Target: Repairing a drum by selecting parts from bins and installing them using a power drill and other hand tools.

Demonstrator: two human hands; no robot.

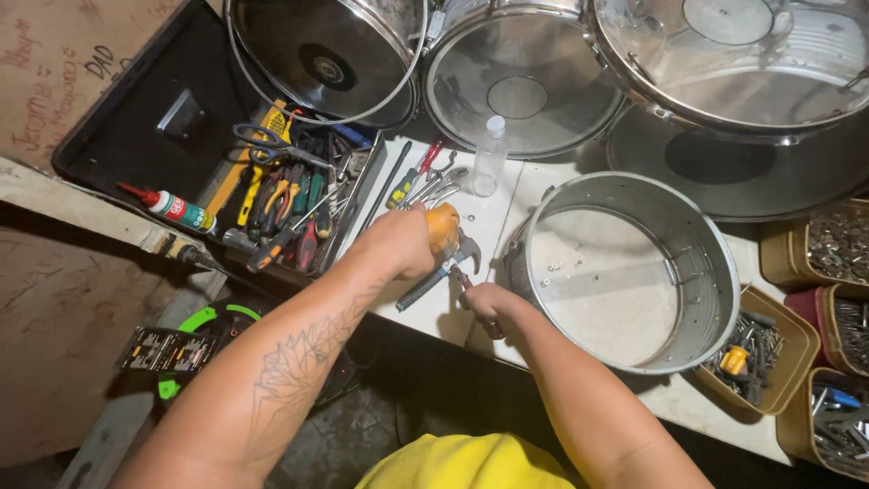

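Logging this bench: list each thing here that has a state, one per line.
Left hand: closed on an orange tool handle.
Right hand: closed on pliers.
Metal drum shell: open, small screws inside.
Toolbox: lid open.
Clear bottle: upright, capped.
Glue bottle: lying down, capped.

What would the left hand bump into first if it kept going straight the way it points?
Probably the bunch of wrenches just beyond the left hand and its orange-handled hammer, then the small clear bottle. Depth is hard to judge.
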